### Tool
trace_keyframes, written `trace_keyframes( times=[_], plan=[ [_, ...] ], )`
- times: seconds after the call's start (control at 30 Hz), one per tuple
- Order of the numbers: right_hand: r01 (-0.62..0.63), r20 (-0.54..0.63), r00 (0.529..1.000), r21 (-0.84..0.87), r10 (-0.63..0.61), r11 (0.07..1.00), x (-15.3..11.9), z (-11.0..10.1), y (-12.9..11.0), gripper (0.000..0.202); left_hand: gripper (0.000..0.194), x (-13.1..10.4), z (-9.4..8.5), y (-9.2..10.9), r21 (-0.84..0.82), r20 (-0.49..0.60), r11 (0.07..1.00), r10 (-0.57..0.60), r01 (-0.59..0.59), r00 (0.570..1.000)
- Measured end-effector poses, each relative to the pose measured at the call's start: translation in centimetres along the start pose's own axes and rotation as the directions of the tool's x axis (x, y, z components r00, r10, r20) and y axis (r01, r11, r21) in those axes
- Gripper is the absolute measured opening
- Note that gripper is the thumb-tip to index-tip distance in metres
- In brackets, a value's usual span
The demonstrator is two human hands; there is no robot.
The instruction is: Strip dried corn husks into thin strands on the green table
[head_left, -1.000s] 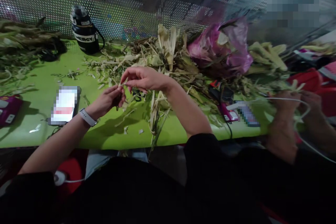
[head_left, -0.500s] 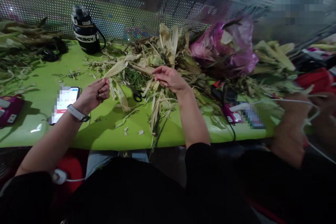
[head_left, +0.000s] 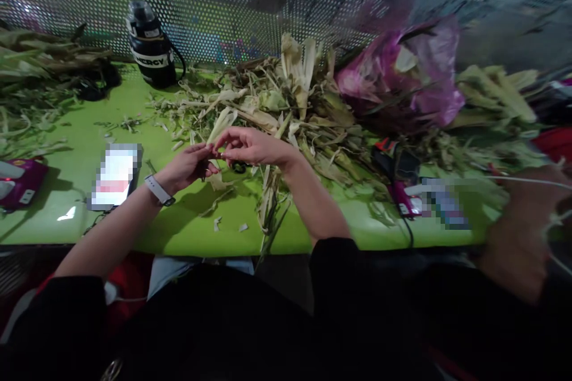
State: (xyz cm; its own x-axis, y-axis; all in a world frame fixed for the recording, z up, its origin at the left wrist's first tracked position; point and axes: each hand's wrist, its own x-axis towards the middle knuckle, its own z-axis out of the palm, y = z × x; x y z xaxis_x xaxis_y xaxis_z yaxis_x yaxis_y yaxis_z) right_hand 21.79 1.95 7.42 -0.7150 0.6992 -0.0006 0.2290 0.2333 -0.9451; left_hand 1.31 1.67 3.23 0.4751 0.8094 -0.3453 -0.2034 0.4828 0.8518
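My left hand, with a white-banded watch on the wrist, pinches the lower end of a pale dry corn husk. Right beside it, my right hand has thumb and fingers bent together at that same end, fingertips touching those of my left. The husk's wider part points up and away from me. Black scissors handles show partly beneath my right hand. Behind both hands lies a heap of dry husks and stalks, and shredded husk strips hang toward the table's near edge.
A dark bottle stands at the back left of the green table. Left of my hands lies a lit phone, near a purple power strip. A pink plastic bag sits behind. At the right is a co-worker's arm.
My hands were apart and have come together at the husk's end. My left hand moved right with the husk; my right moved left and slightly nearer. The view shifted a little.
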Motion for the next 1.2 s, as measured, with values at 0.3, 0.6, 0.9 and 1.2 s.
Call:
trace_keyframes(
  times=[0.3, 0.6, 0.9, 1.2],
  plan=[
    [0.023, -0.039, 0.999, 0.113, -0.018, 0.993, 0.8, 0.0, 1.5, 0.018, 0.013, -1.0, -0.3, -0.4, 0.062, 0.156, 0.998, -0.032, 0.022, 0.987],
    [0.061, -0.191, 0.980, -0.018, -0.064, 0.998, 0.0, -0.6, 0.7, 0.012, 0.023, -2.2, -1.2, 0.9, 0.187, 0.297, 0.982, -0.087, 0.031, 0.951],
    [0.046, -0.295, 0.954, -0.053, -0.060, 0.998, -1.7, -2.3, 0.5, 0.014, 0.022, -2.5, -1.5, 1.2, 0.190, 0.331, 0.978, -0.145, 0.084, 0.932],
    [0.041, -0.347, 0.936, -0.066, -0.062, 0.997, -2.7, -3.5, 0.4, 0.013, 0.023, -2.6, -1.8, 1.5, 0.179, 0.375, 0.980, -0.145, 0.082, 0.916]
  ],
)
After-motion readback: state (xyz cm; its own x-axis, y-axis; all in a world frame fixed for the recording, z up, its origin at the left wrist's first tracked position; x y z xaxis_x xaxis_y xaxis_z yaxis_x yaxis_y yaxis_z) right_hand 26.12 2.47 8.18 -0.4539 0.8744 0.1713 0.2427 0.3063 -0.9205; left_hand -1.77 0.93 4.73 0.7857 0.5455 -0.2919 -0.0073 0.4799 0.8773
